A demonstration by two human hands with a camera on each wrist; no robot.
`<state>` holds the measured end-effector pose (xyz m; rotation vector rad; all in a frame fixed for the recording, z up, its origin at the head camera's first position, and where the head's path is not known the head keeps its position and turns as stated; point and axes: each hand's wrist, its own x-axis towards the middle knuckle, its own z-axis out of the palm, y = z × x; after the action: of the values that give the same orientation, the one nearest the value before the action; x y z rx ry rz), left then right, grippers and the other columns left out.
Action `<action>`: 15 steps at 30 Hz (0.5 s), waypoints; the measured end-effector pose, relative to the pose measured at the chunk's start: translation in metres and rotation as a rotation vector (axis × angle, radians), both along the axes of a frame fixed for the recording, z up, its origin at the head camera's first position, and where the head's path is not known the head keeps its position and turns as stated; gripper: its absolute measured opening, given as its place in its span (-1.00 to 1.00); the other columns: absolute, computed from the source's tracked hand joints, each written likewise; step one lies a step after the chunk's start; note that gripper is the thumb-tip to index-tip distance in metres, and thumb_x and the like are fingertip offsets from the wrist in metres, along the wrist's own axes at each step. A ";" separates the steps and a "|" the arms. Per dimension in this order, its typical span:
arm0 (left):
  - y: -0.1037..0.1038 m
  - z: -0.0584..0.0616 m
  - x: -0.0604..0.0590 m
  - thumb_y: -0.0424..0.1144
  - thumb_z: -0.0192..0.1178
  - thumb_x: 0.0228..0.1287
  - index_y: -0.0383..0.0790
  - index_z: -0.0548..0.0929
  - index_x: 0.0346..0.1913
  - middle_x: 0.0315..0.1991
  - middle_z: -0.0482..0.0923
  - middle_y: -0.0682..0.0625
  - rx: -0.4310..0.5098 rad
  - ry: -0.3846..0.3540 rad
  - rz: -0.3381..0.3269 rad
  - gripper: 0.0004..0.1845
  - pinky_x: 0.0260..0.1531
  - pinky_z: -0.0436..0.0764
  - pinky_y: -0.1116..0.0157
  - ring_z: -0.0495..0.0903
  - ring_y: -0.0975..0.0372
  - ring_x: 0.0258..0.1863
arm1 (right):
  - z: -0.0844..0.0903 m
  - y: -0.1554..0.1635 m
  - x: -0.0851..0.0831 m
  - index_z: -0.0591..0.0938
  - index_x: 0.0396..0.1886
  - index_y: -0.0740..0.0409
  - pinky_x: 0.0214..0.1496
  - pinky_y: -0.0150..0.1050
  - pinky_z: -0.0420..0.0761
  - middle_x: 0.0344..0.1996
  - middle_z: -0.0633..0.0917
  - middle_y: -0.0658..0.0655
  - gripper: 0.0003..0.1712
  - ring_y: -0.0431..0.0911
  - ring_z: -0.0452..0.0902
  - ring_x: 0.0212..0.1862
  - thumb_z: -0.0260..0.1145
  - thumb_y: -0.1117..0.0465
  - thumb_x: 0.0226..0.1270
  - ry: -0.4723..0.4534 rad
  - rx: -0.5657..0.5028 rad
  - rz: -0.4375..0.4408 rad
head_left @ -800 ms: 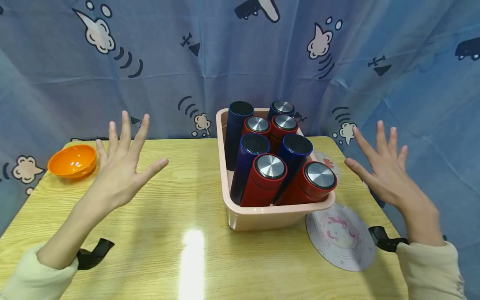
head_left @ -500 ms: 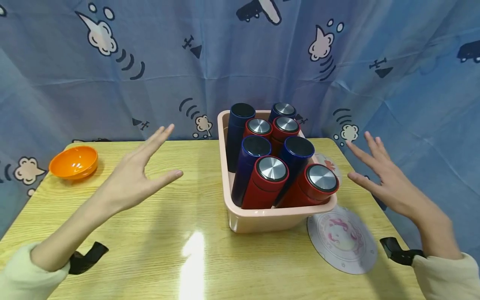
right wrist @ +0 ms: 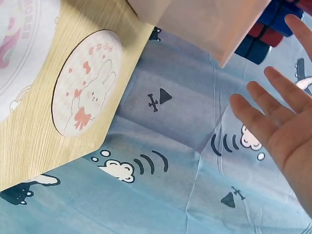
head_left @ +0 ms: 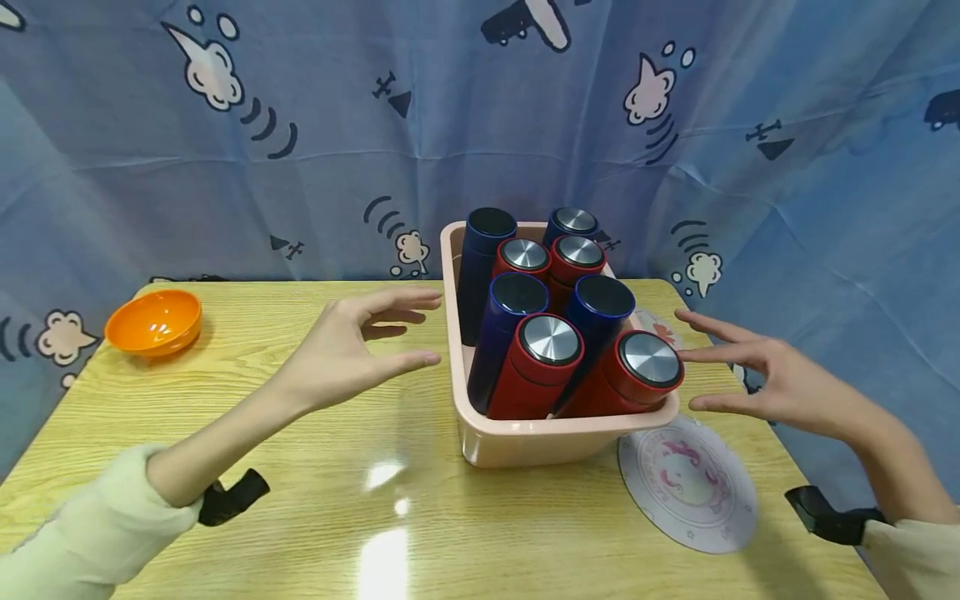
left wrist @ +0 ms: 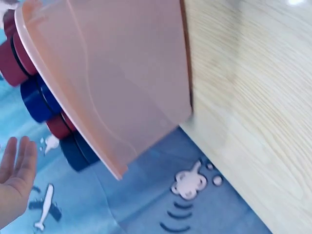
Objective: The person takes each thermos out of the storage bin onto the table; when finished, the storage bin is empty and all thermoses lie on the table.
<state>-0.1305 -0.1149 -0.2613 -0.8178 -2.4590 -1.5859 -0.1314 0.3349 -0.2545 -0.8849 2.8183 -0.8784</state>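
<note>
A pink plastic bin point(head_left: 525, 437) stands on the wooden table point(head_left: 300, 467), packed with several upright red and dark blue flasks, such as a red flask point(head_left: 536, 362) at the front. My left hand point(head_left: 360, 350) hovers open just left of the bin, fingers pointing at its wall without touching. On the other side my right hand point(head_left: 738, 375) is open too, its fingers close to the front right red flask point(head_left: 637, 371). The left wrist view shows the bin wall point(left wrist: 122, 83). The right wrist view shows the bin corner point(right wrist: 209, 24) and my spread fingers point(right wrist: 273, 117).
An orange bowl point(head_left: 153, 321) sits at the table's far left. A round printed mat point(head_left: 686, 483) lies front right of the bin, and a smaller rabbit coaster point(right wrist: 85, 83) lies behind it near the table's right edge. A blue patterned cloth point(head_left: 300, 125) hangs behind.
Both hands have come down from a raised, spread pose and moved inward toward the sides of the bin. The bin and flasks have not moved.
</note>
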 end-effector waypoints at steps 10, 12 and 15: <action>0.043 -0.007 -0.007 -0.30 0.47 0.02 -0.22 0.59 0.16 0.12 0.58 -0.01 0.103 -0.030 -0.159 -0.43 0.05 0.57 0.31 0.59 0.16 0.03 | -0.007 -0.012 -0.008 0.75 -0.09 -0.10 0.13 -0.67 0.20 0.28 0.41 -0.15 -0.41 -0.46 0.13 0.32 0.66 0.14 -0.29 0.243 0.149 0.125; 0.050 -0.009 -0.008 -0.29 0.48 0.01 -0.22 0.60 0.16 0.12 0.58 -0.02 0.099 -0.028 -0.169 -0.43 0.04 0.57 0.32 0.59 0.15 0.04 | -0.007 -0.014 -0.008 0.76 -0.13 -0.08 0.11 -0.68 0.25 0.24 0.44 -0.15 -0.42 -0.46 0.18 0.28 0.68 0.12 -0.33 0.270 0.152 0.134; 0.058 -0.012 -0.010 -0.29 0.49 -0.01 -0.20 0.60 0.16 0.11 0.57 0.01 0.100 -0.028 -0.173 -0.41 0.03 0.57 0.35 0.59 0.18 0.04 | -0.006 -0.015 -0.009 0.77 -0.18 -0.09 0.00 -0.60 0.43 0.20 0.45 -0.18 -0.44 -0.47 0.27 0.19 0.69 0.12 -0.37 0.276 0.144 0.138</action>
<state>-0.1402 -0.0567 -0.2731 -1.0227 -2.3614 -1.7718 -0.1401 0.3202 -0.2607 -1.2464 2.9516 -0.5664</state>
